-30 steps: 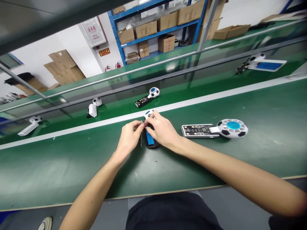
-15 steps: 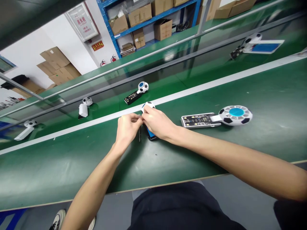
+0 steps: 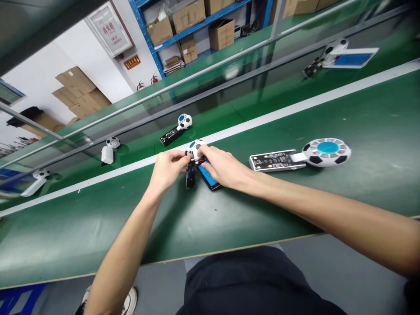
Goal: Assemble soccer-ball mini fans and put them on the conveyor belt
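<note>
My left hand (image 3: 169,169) pinches the top end of a dark circuit board (image 3: 190,177), which hangs with a flat side towards me. My right hand (image 3: 226,167) grips a device with a football-patterned round head (image 3: 197,144), its fingers at the neck. Below them, a blue battery (image 3: 208,176) lies in the device's black-edged handle. A bit of red wire shows between the hands; where it joins is hidden by my fingers. Right of my hands, another football device (image 3: 328,148) lies on the green bench, its circuit board (image 3: 274,161) facing up.
Beyond a white strip (image 3: 229,129), several similar devices lie on a green surface: one with its board up (image 3: 175,131), one white handle (image 3: 107,155), and one with a blue panel (image 3: 352,60). A metal rail (image 3: 210,83) runs behind. Blue shelving (image 3: 193,39) holds cardboard boxes.
The circuit board, edge-on before, has turned to show its flat side. More of the blue battery shows. Most devices beyond the strip appear further left.
</note>
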